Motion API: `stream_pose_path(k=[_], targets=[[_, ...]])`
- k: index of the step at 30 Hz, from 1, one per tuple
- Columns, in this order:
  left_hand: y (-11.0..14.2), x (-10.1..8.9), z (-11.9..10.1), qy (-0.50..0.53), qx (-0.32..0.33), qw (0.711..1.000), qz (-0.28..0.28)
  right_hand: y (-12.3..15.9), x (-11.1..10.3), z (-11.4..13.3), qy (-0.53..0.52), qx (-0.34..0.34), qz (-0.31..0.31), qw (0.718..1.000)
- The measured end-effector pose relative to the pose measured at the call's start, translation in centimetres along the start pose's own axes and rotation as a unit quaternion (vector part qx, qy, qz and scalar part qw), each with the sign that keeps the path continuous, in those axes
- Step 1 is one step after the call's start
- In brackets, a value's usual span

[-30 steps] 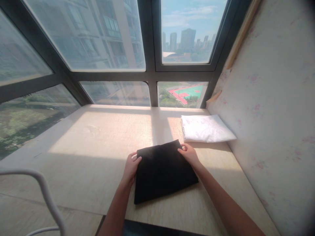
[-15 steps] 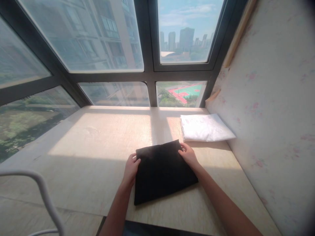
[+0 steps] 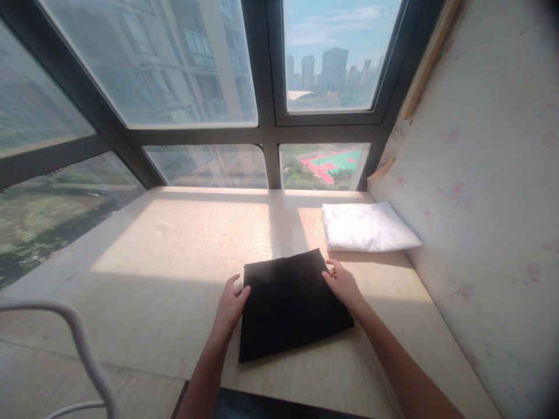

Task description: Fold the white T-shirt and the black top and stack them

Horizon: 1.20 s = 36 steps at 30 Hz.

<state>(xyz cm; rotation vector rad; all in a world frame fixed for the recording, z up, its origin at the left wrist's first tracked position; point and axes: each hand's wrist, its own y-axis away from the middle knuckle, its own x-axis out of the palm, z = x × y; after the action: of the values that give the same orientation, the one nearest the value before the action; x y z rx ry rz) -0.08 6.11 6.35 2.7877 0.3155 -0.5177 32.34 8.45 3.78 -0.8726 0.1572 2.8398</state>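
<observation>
A black folded cloth [image 3: 292,308], perhaps a garment, lies flat on the pale wooden surface in front of me, slightly turned. Along its left edge is my left hand [image 3: 231,301], with the thumb at the fabric and the fingers apart from it. My right hand [image 3: 344,285] is by the upper right edge, thumb tip at the cloth and fingers loosely spread. Neither hand grips the fabric. Just beyond the right hand, a white folded cloth [image 3: 369,227] rests on the same surface.
The wooden surface [image 3: 166,326] reaches back to dark-framed windows [image 3: 266,137]. A flower-patterned wall [image 3: 489,192] bounds the right side. A curved white tube [image 3: 81,343] stands at lower left. Part of a dark flat object [image 3: 262,405] shows at the bottom edge.
Both hands have loosened from the black cloth's edges, and their fingers have moved slightly outward. The cloth stays in about the same place on the surface.
</observation>
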Motion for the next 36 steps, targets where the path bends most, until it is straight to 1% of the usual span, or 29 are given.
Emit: stream_pose_path(k=[2, 4, 6, 8, 10, 14, 17, 19, 21, 22, 24, 26, 28, 30, 33, 36], targets=[[1.8, -0.6, 0.5, -0.003, -0.019, 0.999, 0.041, 1.5, -0.9, -0.3, 0.014, 0.003, 0.037, 0.999], [3.8, -1.2, 1.1, 0.001, -0.040, 0.994, 0.101, 3.1, -1.8, -0.8, 0.013, 0.003, 0.085, 0.996], [5.6, -1.7, 1.6, -0.013, -0.049, 0.989, 0.136, 4.8, -2.4, -1.4, 0.003, 0.003, 0.119, 0.993], [6.8, -2.0, 2.1, -0.041, -0.051, 0.988, 0.140, 6.2, -2.8, -1.9, -0.006, 0.011, 0.128, 0.992], [7.5, -2.2, 2.4, -0.050, -0.058, 0.987, 0.140, 7.1, -3.0, -2.1, -0.023, 0.021, 0.137, 0.990], [7.7, -2.3, 2.9, -0.038, -0.062, 0.985, 0.155, 8.0, -3.3, -2.3, -0.078, 0.034, 0.156, 0.984], [8.0, -2.5, 3.4, -0.059, -0.053, 0.983, 0.164, 8.5, -3.5, -2.4, -0.078, 0.042, 0.142, 0.986], [8.4, -2.6, 3.5, -0.098, -0.045, 0.981, 0.161, 8.8, -3.5, -2.5, -0.057, 0.034, 0.124, 0.990], [9.0, -2.6, 3.3, -0.182, -0.033, 0.972, 0.147, 9.2, -3.5, -2.5, -0.027, 0.017, 0.114, 0.993], [9.3, -2.6, 3.0, -0.239, -0.027, 0.961, 0.138, 9.3, -3.4, -2.5, -0.006, 0.010, 0.111, 0.994], [9.7, -2.6, 2.3, -0.349, -0.018, 0.929, 0.124, 9.6, -3.4, -2.4, 0.048, 0.002, 0.103, 0.994], [9.8, -2.6, 1.6, -0.416, -0.016, 0.904, 0.102, 9.8, -3.5, -2.3, 0.111, -0.003, 0.092, 0.990], [9.7, -2.5, 1.1, -0.423, -0.016, 0.903, 0.071, 10.0, -3.6, -2.2, 0.158, -0.007, 0.086, 0.984], [9.4, -2.3, 0.9, -0.395, -0.022, 0.917, 0.046, 10.2, -3.7, -2.1, 0.185, -0.001, 0.087, 0.979], [8.8, -1.8, 1.1, -0.349, -0.038, 0.935, 0.046, 10.7, -3.5, -2.0, 0.200, 0.019, 0.094, 0.975], [8.5, -1.5, 1.4, -0.330, -0.038, 0.942, 0.051, 11.0, -3.2, -2.2, 0.181, 0.024, 0.096, 0.979]])
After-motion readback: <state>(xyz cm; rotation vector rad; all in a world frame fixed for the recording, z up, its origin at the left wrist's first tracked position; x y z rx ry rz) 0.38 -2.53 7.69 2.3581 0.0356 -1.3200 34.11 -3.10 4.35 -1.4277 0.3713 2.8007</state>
